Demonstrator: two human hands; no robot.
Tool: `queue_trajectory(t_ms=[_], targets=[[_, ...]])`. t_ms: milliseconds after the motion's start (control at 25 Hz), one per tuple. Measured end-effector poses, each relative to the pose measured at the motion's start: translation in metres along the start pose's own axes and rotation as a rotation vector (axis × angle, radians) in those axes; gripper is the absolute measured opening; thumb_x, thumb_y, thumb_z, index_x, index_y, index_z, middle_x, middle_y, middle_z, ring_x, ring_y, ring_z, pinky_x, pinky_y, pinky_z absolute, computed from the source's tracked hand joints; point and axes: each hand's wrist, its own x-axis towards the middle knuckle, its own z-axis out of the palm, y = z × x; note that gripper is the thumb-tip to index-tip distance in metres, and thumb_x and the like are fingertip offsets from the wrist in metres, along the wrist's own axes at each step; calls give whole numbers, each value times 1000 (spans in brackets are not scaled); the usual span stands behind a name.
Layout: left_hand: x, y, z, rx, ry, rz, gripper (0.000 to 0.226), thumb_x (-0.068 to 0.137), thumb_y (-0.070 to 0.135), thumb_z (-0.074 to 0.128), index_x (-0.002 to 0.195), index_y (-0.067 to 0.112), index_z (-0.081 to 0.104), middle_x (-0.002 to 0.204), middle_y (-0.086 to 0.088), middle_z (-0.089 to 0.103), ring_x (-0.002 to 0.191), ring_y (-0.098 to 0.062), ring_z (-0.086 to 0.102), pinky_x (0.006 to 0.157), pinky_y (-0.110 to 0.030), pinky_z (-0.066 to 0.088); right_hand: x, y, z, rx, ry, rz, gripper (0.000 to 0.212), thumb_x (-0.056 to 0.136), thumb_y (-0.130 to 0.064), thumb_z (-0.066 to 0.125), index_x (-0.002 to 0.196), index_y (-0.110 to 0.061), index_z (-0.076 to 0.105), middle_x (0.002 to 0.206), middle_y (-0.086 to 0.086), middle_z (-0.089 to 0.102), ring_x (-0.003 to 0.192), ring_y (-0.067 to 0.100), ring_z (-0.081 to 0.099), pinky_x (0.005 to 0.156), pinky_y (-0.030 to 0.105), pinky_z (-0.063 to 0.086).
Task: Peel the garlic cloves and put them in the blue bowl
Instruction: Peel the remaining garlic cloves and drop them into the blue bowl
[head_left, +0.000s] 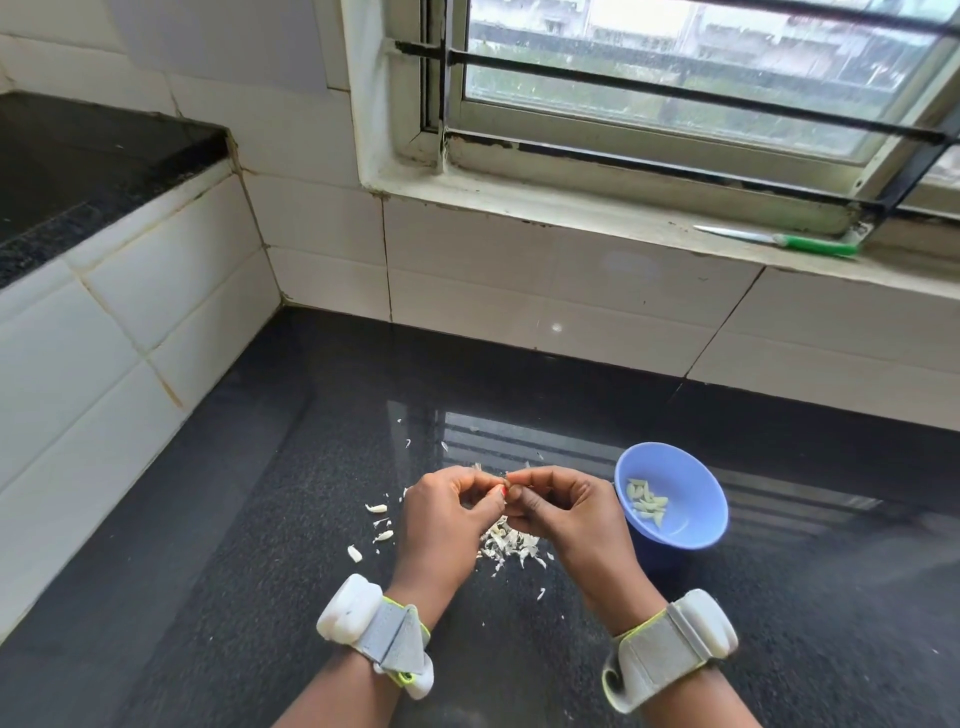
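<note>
1. While both hands meet just above the tabletop (260, 519), the head view shows the left hand (447, 514) and the right hand (563, 512) with fingertips pressed together on one small garlic clove (511, 488). Only a sliver of it shows between the thumbs, so I cannot tell which way its long axis runs.
2. Each grip is curled and pinching that clove; neither hand is spread.
3. Directly below the hands lies a heap of papery peels (511, 545), with a few loose unpeeled cloves (376, 508) lying to their left.
4. To the right sits the blue bowl (685, 470), just beside the right hand and already holding several peeled cloves (647, 504).
5. I judge that the right hand, being nearer, has the short sideways path to drop the clove in once its skin is off.
</note>
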Motion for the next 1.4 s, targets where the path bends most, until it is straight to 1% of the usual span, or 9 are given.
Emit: queue_trajectory(t_ms=[240,440,560,680,800,920,1040,1200,1400], targets=[[0,-4,2,20,14,35,8,78,14,74,74,21,72,70,6,70,66,-8,65,65,-30,54,0,-1,-2,-48,-29,-3,9,84,-1,70,91,-5,74,82,16,74,75,22,72,68,27,57],[-1,-1,3,-23,17,29,5,84,17,69,80,19,71,71,6,70,65,-1,62,62,-15,47,-2,0,-1,51,-34,23,18,86,-5,69,104,-8,70,87,17,74,79,23,72,72,31,58],[-1,0,2,-77,21,7,4,86,23,67,87,21,71,75,7,71,71,-2,66,68,-20,52,-1,0,-2,9,-21,7,16,87,0,67,98,-9,74,86,13,75,80,20,72,73,29,57],[-3,5,1,-105,10,-3,4,82,24,72,85,23,72,74,9,72,70,0,66,65,-15,51,-1,-2,1,-119,-3,-61,12,84,-6,73,93,-13,76,83,9,76,78,19,72,73,29,57],[-2,4,2,-207,20,-75,5,80,19,73,76,21,73,67,3,72,65,-12,66,61,-28,51,-3,-3,4,-126,34,-104,22,78,-12,78,98,-12,69,83,8,74,77,20,71,74,33,59],[-3,3,0,-325,19,-108,4,78,13,75,78,17,74,71,1,73,65,-11,65,63,-31,53,-4,-3,3,-54,70,-125,27,80,-2,75,101,-9,60,81,9,72,77,19,69,75,34,59],[-5,2,-4,-207,-5,8,5,80,17,74,83,21,76,75,7,74,71,-7,68,68,-26,55,-4,-3,2,0,66,-128,27,81,2,73,101,-8,58,81,9,71,79,18,69,75,33,57],[-4,3,-4,53,43,183,7,79,18,74,83,23,76,74,11,70,68,-1,63,63,-19,51,-3,-7,1,20,58,-138,27,81,3,73,100,-8,57,80,9,71,78,19,70,74,32,57],[-3,5,-4,110,63,183,4,76,16,75,76,21,75,67,13,67,65,2,59,57,-8,41,-2,-5,0,-26,37,-130,27,80,1,75,100,-8,59,81,11,72,78,21,70,76,36,58]])
